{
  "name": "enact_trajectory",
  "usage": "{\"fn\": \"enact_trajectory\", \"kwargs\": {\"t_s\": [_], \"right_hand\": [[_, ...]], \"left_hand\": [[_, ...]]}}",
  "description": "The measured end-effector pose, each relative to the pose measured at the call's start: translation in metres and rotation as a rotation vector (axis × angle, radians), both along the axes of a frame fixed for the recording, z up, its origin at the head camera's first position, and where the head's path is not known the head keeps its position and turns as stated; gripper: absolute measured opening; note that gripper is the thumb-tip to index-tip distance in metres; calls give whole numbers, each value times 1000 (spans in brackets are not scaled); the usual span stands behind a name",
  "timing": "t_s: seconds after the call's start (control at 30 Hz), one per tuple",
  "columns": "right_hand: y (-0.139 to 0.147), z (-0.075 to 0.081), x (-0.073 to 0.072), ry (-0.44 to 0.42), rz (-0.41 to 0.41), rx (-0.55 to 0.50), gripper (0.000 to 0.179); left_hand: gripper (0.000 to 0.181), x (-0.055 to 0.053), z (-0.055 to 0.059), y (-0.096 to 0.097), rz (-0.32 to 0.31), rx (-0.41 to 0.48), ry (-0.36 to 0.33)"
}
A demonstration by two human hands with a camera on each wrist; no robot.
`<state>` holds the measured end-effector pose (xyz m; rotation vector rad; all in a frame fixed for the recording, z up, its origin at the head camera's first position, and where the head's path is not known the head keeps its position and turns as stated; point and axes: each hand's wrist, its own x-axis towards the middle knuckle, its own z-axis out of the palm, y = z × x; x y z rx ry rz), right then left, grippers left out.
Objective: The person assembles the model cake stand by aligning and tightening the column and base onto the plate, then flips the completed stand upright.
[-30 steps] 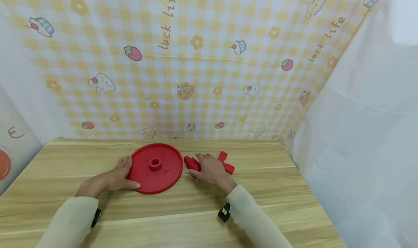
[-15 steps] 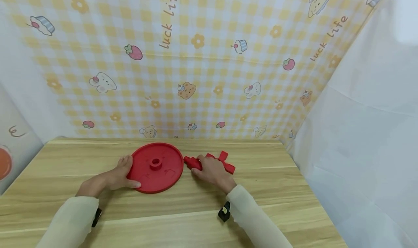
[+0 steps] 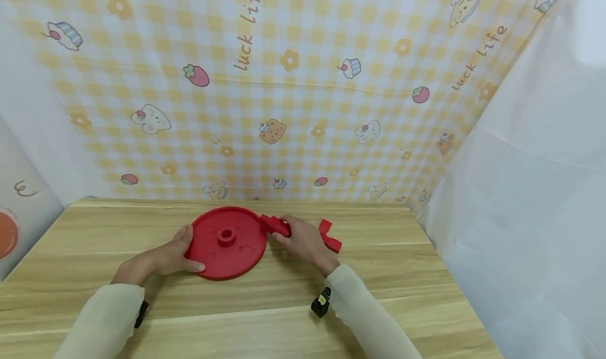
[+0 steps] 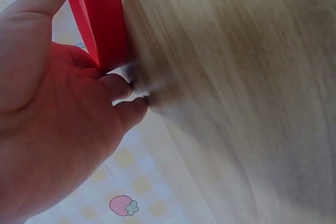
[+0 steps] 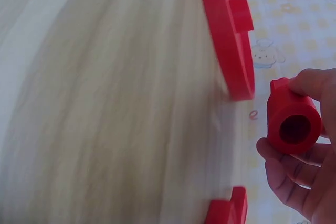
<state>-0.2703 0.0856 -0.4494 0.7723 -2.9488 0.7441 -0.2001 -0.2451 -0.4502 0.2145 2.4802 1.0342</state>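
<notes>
A round red disc (image 3: 213, 251) with a raised rim and a hollow central post lies on the table. My left hand (image 3: 171, 255) holds its left edge, thumb on the upper side near the rim. In the left wrist view the fingers meet the edge of the disc (image 4: 107, 24). My right hand (image 3: 306, 240) grips a red tube-shaped piece (image 3: 273, 224), whose far end overlaps the disc's right rim in the head view. The right wrist view shows this red tube (image 5: 283, 103) with a round hole facing the camera, pinched between thumb and fingers.
A red piece with flat blades (image 3: 333, 242) lies on the wooden table (image 3: 379, 275) just right of my right hand, which partly hides it. A yellow checked cloth (image 3: 303, 101) hangs behind the table, with white cloth (image 3: 530, 191) at the right.
My right hand has raised the red tube and shifted it up and left, away from the bladed piece and against the disc's right rim in view. The left hand and disc stay put.
</notes>
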Motion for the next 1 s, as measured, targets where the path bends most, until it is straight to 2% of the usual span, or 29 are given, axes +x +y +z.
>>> {"fn": "enact_trajectory", "kwargs": {"t_s": [0.17,0.37,0.43,0.53,0.7,1.0], "right_hand": [[-9,5,2,-32,31,-48,45],[-27,12,8,-116,94,-69,45],[-34,15,9,-111,114,-49,46],[-44,20,10,-57,131,24,47],[-53,24,12,-10,120,138,47],[-69,28,12,-17,129,120,46]], "left_hand": [[127,-2,-2,4,2,-11,-12],[125,-1,0,2,-8,-11,-19],[124,-2,0,0,-14,-8,-16],[122,-3,1,1,-20,-12,-13],[122,-4,1,4,-28,-10,-20],[122,0,3,-2,-9,-26,-18]]}}
